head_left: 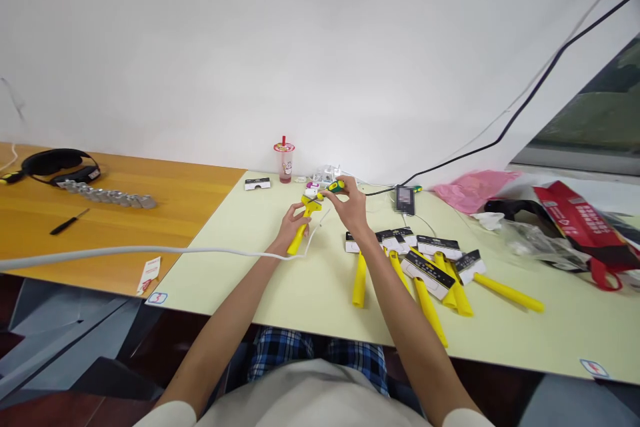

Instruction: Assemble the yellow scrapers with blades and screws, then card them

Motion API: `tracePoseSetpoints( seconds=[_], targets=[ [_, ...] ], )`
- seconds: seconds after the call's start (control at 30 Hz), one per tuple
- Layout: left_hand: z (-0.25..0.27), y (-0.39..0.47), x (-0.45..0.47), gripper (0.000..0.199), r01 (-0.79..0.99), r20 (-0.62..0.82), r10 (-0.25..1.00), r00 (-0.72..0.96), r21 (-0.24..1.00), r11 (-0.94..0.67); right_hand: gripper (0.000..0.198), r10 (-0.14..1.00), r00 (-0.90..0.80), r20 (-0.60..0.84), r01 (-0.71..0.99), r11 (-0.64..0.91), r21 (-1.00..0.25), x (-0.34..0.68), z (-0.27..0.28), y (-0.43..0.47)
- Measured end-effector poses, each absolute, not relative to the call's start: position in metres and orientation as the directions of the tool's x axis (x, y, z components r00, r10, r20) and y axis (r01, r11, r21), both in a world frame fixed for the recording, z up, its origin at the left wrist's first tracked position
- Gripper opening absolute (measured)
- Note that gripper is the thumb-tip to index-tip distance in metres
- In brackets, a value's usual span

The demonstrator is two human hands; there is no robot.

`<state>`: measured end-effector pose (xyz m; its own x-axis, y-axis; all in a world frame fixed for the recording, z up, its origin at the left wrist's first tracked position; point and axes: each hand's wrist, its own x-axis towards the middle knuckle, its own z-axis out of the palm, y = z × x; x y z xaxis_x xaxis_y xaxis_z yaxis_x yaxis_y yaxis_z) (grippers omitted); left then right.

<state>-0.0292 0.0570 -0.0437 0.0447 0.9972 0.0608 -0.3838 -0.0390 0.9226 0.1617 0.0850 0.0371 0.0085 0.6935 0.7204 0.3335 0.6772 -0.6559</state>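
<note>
My left hand (288, 227) is closed round the handle of a yellow scraper (298, 239), whose wide head points away from me. In my right hand (353, 205) is a screwdriver with a green and yellow handle (336, 186). Its tip end reaches the scraper's head; whether it touches a screw is too small to tell. Just beyond the head lies a small white and purple item (312, 188). Several more yellow scrapers (359, 283) with black and white cardboard sleeves (429, 273) on their heads lie to the right, partly behind my right forearm.
A lidded cup (285, 165) stands by the wall, near a clear bag of small parts (327, 175). A white cable (150, 251) crosses from the left. At right are a small screened device (405, 200), pink plastic (473, 190) and a red bag (575, 223).
</note>
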Motion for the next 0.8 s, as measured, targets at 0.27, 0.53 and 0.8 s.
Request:
tracePoseSetpoints(
  seconds=[0.27, 0.53, 0.8],
  targets=[
    [-0.052, 0.071, -0.043, 0.073, -0.544, -0.083, 0.986, -0.146, 0.839, -0.01, 0.059, 0.751, -0.218, 0.623, 0.33, 0.658, -0.677, 0.15, 0.061, 0.113],
    [-0.041, 0.066, -0.06, 0.069, -0.791, -0.063, 0.997, -0.043, 0.612, 0.005, 0.032, 0.821, -0.379, 0.427, 0.562, 0.571, -0.598, 0.179, 0.064, 0.131],
    [-0.035, 0.061, -0.065, 0.062, -0.812, -0.008, 1.0, 0.016, 0.583, 0.018, 0.033, 0.837, -0.436, 0.329, 0.625, 0.545, -0.559, 0.178, 0.048, 0.138]
  ],
)
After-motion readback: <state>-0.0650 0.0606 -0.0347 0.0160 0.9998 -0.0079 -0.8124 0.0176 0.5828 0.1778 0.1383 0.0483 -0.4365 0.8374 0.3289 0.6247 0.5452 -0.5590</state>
